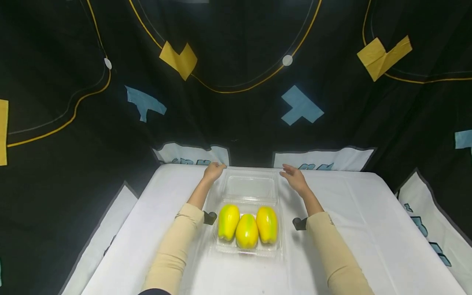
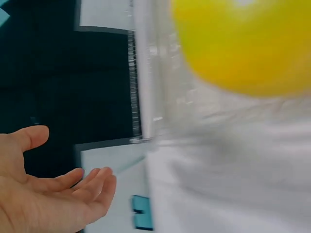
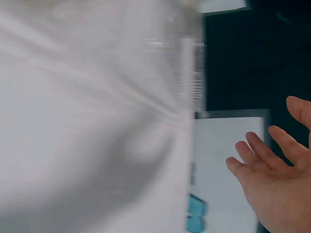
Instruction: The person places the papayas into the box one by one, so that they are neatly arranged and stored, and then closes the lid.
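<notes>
In the head view a clear plastic clamshell box (image 1: 278, 241) lies on the table, its lid (image 1: 250, 186) laid back toward the far edge. Side by side in its base sit a left yellow-green papaya-like fruit (image 1: 228, 222), a middle one (image 1: 247, 231) and a right one (image 1: 267, 224). My left hand (image 1: 214, 172) hovers beside the lid's far left corner, fingers relaxed and holding nothing. On the other side, my right hand (image 1: 294, 178) is near the far right corner, its fingers spread apart. Both wrist views show bare palms, the left hand (image 2: 58, 194) and the right hand (image 3: 272, 170).
A white cloth covers the table (image 1: 350, 229). Behind it hangs a black curtain (image 1: 236, 119) with yellow and blue tape pieces. White printed sheets (image 1: 324, 159) hang along the table's far edge. A dark wrist mount (image 1: 300, 223) sticks out from each sleeve.
</notes>
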Demonstrator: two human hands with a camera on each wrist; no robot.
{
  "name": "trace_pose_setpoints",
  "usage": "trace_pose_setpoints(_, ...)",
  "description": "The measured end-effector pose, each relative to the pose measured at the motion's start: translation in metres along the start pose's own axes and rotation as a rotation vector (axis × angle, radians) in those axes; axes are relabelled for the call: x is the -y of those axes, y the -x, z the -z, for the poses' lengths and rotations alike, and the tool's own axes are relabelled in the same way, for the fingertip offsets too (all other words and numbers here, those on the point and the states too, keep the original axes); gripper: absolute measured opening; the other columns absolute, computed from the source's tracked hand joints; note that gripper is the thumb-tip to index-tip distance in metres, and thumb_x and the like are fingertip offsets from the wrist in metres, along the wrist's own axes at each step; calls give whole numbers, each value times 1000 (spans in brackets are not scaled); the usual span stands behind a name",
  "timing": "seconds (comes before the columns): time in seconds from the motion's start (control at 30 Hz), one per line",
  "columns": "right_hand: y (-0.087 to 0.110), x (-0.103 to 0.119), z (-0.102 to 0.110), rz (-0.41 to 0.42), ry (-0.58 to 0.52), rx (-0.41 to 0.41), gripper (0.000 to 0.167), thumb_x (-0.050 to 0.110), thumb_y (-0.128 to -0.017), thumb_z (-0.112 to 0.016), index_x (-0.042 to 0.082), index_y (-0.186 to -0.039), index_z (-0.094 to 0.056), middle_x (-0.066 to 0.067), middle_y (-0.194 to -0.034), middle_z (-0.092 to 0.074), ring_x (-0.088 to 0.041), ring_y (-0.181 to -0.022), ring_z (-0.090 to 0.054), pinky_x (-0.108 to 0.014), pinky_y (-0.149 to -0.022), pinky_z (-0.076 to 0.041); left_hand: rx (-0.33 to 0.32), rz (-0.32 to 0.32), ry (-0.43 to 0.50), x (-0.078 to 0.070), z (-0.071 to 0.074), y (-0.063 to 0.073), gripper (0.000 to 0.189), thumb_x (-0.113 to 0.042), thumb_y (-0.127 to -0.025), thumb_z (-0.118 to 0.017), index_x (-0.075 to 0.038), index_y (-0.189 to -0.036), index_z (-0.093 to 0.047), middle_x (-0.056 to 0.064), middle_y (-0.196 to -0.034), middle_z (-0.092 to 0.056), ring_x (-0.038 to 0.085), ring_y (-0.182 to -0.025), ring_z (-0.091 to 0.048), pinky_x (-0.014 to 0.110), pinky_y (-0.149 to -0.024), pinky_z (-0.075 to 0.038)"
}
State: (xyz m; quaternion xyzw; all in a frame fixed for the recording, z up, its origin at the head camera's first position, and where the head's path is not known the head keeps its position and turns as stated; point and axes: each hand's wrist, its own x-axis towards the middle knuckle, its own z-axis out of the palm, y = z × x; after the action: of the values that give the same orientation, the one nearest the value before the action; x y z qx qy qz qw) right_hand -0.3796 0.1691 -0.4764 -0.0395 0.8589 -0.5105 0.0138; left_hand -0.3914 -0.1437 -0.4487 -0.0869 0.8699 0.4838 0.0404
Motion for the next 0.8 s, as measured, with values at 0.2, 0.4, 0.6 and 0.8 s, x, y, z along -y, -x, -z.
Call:
trace_pose_setpoints(0.2,1,-21,-14,-108,-1,78,56,26,-95,-49,0,-141,-32,-24,-140,-36,-38,-130,-32,-50,-107,-26,66,83,-75,46,-27,-38,72,-42,-88,-51,4,-140,-31,23,-143,-31,39,-127,-35,49,-101,-38)
trace_pose_setpoints(0.4,2,-28,-26,-183,44,121,60,30,-94,-48,-4,-140,-32,-25,-141,-35,-39,-131,-29,-51,-107,-24,120,170,-83,33,-23,-7,63,-30,-89,-51,10,-134,-36,27,-135,-41,39,-121,-43,47,-99,-40)
trace_pose_setpoints(0.6,2,-34,-35,-213,91,137,59,30,-94,-47,-7,-138,-34,-24,-143,-32,-39,-132,-27,-51,-107,-25,145,208,-43,35,-24,-3,60,-34,-88,-54,9,-130,-44,25,-131,-46,37,-119,-46,45,-99,-40)
trace_pose_setpoints(0.8,1,-31,-37,-184,67,126,57,27,-96,-46,-6,-139,-32,-22,-144,-30,-37,-134,-24,-49,-108,-22,143,213,0,27,-22,-1,61,-34,-89,-52,6,-133,-41,23,-138,-40,37,-127,-37,47,-105,-32)
